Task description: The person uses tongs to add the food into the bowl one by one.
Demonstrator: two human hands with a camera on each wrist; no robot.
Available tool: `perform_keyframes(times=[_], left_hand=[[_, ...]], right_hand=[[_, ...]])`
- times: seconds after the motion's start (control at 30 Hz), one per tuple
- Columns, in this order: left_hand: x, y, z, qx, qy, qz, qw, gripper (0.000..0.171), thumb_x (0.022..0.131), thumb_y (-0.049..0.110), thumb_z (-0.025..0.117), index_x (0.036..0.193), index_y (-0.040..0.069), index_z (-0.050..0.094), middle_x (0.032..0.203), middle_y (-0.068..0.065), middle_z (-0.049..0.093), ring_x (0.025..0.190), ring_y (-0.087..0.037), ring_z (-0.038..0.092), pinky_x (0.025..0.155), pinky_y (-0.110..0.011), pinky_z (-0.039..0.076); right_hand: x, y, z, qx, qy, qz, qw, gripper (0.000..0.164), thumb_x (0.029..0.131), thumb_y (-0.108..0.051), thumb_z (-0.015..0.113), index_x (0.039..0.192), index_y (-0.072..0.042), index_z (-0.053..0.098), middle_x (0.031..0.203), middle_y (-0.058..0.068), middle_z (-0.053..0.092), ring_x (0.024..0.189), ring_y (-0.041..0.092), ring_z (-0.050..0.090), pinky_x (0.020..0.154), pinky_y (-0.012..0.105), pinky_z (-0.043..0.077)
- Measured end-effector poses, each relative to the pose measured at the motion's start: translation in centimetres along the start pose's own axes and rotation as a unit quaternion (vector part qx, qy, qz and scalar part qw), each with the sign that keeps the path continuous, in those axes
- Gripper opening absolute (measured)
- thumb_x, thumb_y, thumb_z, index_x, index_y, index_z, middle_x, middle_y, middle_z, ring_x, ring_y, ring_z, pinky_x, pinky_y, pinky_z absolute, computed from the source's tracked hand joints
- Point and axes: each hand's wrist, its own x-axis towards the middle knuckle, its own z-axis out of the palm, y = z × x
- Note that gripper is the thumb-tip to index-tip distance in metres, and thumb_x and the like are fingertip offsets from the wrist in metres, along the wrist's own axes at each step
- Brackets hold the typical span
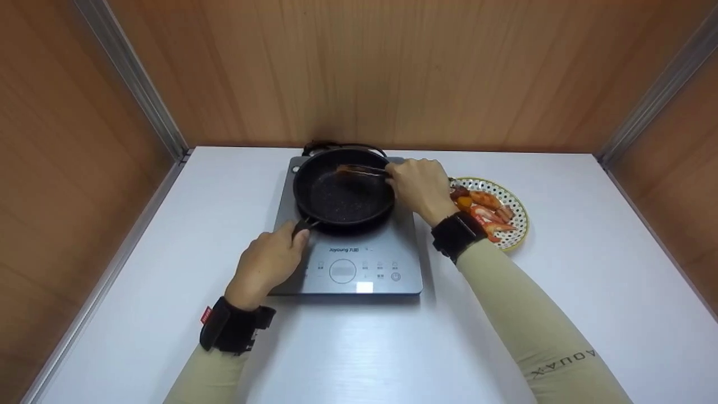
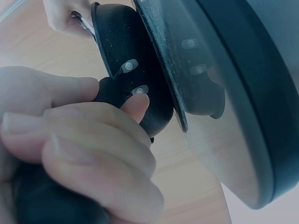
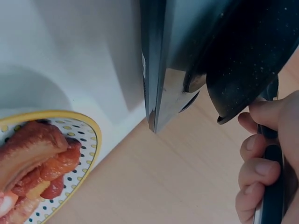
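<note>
A black frying pan [image 1: 342,199] sits on the grey induction cooktop [image 1: 381,247]. My left hand [image 1: 269,258] grips the pan's black handle [image 1: 303,225] at the near left side; the left wrist view shows the fingers [image 2: 103,154] curled round it. Over the pan's far right rim, my right hand [image 1: 418,185] holds metal tongs [image 1: 367,170] with dark grips [image 3: 271,186]. At the tongs' tips, inside the pan, lies a brown piece of food [image 1: 349,169]. The lower part of the tongs is hidden by the pan in the right wrist view.
A dotted plate [image 1: 520,210] with a yellow rim stands right of the cooktop, carrying several food pieces, partly behind my right wrist. A black cord [image 1: 322,146] lies behind the pan. Wooden panels [image 1: 359,73] enclose the white table [image 1: 224,185] at back and sides.
</note>
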Motion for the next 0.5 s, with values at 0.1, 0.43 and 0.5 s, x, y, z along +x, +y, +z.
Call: perform_keyframes(times=[0.1, 0.43, 0.5], left_hand=[[0.1, -0.1, 0.0, 0.003, 0.000, -0.002, 1.0000, 0.034, 0.115, 0.038, 0.043, 0.114, 0.008, 0.059, 0.079, -0.011, 0.061, 0.074, -0.029, 0.061, 0.059, -0.041, 0.044], [0.1, 0.0, 0.0, -0.003, -0.005, -0.009, 0.9999, 0.034, 0.115, 0.039, 0.044, 0.116, 0.009, 0.060, 0.080, -0.010, 0.061, 0.075, -0.029, 0.060, 0.061, -0.042, 0.044], [0.1, 0.0, 0.0, -0.005, -0.004, -0.009, 0.9999, 0.034, 0.115, 0.038, 0.044, 0.116, 0.008, 0.060, 0.080, -0.010, 0.061, 0.074, -0.029, 0.060, 0.061, -0.041, 0.044]], right_hand=[[0.4, -0.1, 0.1, -0.003, 0.001, 0.003, 1.000, 0.019, 0.102, -0.032, 0.073, 0.103, -0.014, 0.078, 0.087, 0.015, 0.076, 0.070, 0.041, 0.071, 0.059, 0.055, 0.054], [0.7, -1.1, 0.9, -0.024, -0.002, 0.017, 1.000, 0.020, 0.104, -0.031, 0.069, 0.109, -0.015, 0.080, 0.089, 0.015, 0.077, 0.074, 0.039, 0.073, 0.062, 0.054, 0.057], [0.7, -1.3, 1.1, -0.030, 0.005, 0.015, 0.999, 0.020, 0.105, -0.029, 0.068, 0.107, -0.014, 0.080, 0.088, 0.016, 0.076, 0.074, 0.039, 0.072, 0.062, 0.053, 0.057]])
